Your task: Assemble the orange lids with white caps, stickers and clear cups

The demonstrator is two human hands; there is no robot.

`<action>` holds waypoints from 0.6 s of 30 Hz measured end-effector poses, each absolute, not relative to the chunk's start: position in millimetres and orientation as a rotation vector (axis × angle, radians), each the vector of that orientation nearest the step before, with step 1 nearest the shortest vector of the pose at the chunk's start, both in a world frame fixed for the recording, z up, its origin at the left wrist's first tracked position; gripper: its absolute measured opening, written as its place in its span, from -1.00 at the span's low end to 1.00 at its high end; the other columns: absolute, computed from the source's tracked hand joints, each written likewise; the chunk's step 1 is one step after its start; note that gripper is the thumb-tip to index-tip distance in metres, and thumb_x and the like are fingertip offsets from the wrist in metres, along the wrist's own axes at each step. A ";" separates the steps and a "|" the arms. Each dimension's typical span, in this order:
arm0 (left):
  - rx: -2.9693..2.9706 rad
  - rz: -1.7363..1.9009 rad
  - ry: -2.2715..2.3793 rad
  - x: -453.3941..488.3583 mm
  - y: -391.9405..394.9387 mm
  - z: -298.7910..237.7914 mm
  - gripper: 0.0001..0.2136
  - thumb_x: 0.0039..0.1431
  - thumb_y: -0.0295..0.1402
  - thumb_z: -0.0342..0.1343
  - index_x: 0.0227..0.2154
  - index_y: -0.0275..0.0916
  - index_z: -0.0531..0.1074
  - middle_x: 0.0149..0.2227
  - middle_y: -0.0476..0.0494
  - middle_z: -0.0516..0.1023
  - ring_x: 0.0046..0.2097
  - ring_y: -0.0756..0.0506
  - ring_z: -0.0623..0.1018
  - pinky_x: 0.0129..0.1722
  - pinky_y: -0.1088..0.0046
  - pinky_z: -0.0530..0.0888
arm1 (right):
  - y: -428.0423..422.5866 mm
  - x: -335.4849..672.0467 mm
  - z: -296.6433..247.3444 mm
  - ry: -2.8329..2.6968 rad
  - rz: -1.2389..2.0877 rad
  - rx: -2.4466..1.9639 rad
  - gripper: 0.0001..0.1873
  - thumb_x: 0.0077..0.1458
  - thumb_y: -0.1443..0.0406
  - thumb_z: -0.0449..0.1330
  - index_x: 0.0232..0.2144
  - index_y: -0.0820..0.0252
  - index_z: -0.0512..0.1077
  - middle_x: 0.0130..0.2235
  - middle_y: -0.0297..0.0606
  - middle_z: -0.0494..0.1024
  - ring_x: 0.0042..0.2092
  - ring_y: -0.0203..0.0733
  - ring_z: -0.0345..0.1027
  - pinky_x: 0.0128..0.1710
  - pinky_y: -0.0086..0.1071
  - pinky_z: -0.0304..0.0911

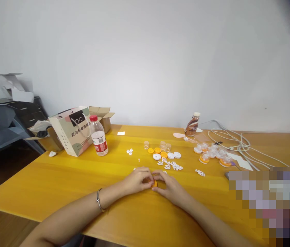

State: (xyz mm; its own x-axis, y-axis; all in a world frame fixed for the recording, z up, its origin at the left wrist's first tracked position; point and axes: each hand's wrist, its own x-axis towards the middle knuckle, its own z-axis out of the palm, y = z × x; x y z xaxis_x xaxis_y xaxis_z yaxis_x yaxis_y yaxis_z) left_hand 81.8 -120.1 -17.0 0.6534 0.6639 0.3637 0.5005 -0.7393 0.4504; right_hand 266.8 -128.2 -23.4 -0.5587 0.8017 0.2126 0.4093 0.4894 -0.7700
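Both my hands meet at the middle of the yellow table. My left hand and my right hand have their fingers pinched together on a small orange round piece between them. A bracelet sits on my left wrist. Just beyond my hands lie several small white and orange round pieces and small white cut-out shapes. To the right of those stand several clear little cups on orange bases.
A water bottle with a red cap stands beside a paper bag and an open cardboard box at the back left. A brown drink bottle and white cables lie at the back right. A blurred patch covers the right edge.
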 end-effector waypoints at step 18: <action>2.577 0.682 1.072 85.6 -122.6 -18.2 -0.95 0.04 -0.41 0.03 -0.44 -0.25 0.36 -0.38 -0.02 0.39 -0.31 0.00 0.38 -0.27 0.52 0.27 | -127.3 267.5 -22.1 -2.201 0.908 -0.988 -0.62 -0.09 0.37 0.15 -0.17 0.09 0.20 -0.09 -0.21 0.44 -0.05 -0.12 0.31 -0.05 -0.20 0.17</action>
State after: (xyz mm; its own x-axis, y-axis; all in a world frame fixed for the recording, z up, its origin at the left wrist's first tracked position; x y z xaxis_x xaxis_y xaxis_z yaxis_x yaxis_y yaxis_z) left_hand 85.6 -122.6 -18.2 0.6158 0.7204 0.3191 0.5945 -0.6906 0.4119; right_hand 267.5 -127.3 -22.1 -0.5743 0.7919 0.2075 0.4154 0.5003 -0.7597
